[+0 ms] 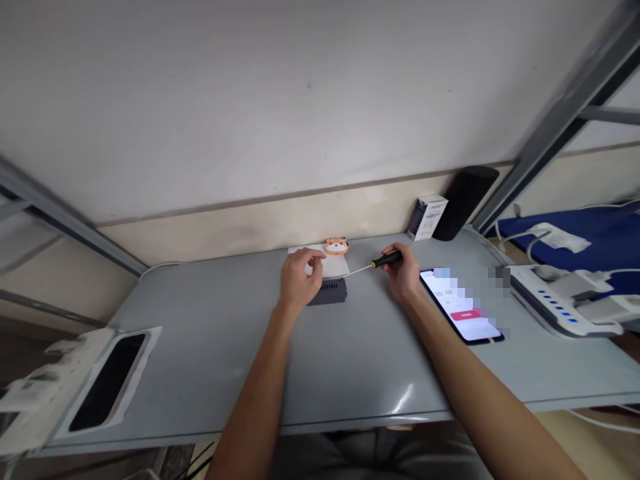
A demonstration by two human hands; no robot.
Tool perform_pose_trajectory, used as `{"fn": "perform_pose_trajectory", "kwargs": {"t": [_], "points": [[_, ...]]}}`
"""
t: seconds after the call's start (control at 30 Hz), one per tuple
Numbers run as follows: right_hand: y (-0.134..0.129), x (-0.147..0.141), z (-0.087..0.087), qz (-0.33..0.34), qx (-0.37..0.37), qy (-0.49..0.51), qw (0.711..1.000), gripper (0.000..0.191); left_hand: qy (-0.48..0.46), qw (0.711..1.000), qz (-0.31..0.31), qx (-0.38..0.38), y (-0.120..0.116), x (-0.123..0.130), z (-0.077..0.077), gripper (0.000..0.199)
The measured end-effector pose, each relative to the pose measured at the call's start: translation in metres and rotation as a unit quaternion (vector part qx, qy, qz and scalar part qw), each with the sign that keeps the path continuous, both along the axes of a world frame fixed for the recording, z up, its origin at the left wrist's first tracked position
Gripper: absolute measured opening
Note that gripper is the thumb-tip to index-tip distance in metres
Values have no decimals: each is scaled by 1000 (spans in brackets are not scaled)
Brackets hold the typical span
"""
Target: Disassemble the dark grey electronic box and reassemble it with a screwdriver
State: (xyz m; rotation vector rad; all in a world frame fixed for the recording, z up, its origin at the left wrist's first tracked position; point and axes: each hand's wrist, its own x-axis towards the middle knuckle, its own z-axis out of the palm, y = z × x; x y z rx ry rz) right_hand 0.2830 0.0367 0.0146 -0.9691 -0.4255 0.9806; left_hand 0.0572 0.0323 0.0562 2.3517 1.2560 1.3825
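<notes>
A black slotted box (327,292) lies on the grey desk (345,360) in front of a white flat box (336,267). My right hand (404,270) grips the black and yellow handle of a screwdriver (387,259); its thin shaft points left, with the tip at the black box's upper right corner. Whether the tip touches it is too small to tell. Just above the black box's left end is my left hand (301,275), thumb and fingers curled towards each other with a gap between them and nothing visible in it.
An orange dog-faced item (337,246) sits on the white box. A lit phone (463,307) and a power strip (560,303) lie at right, a dark phone (109,380) at left. Behind stand a small carton (429,217) and a black cylinder (465,202).
</notes>
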Motion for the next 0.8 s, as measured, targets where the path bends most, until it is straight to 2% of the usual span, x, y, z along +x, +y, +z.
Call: {"fn": "perform_pose_trajectory", "kwargs": {"t": [0.1, 0.17, 0.27, 0.33, 0.53, 0.8], "points": [[0, -2, -1, 11, 0, -3, 1000, 23, 35, 995, -62, -65, 4, -6, 11, 20], [0, -4, -2, 19, 0, 0, 1000, 24, 68, 991, -94, -66, -1, -11, 13, 17], [0, -5, -2, 20, -4, 14, 1000, 23, 105, 985, -134, -35, -11, -19, 9, 14], [0, -5, -2, 14, -2, 25, 1000, 23, 123, 983, -133, -1, -16, -23, 3, 15], [-1, -4, -3, 9, -2, 37, 999, 21, 160, 978, -80, 110, -28, -19, -16, 19], [-3, -1, -6, 30, -12, 21, 999, 21, 171, 973, -70, 140, -36, -9, -25, 15]]}}
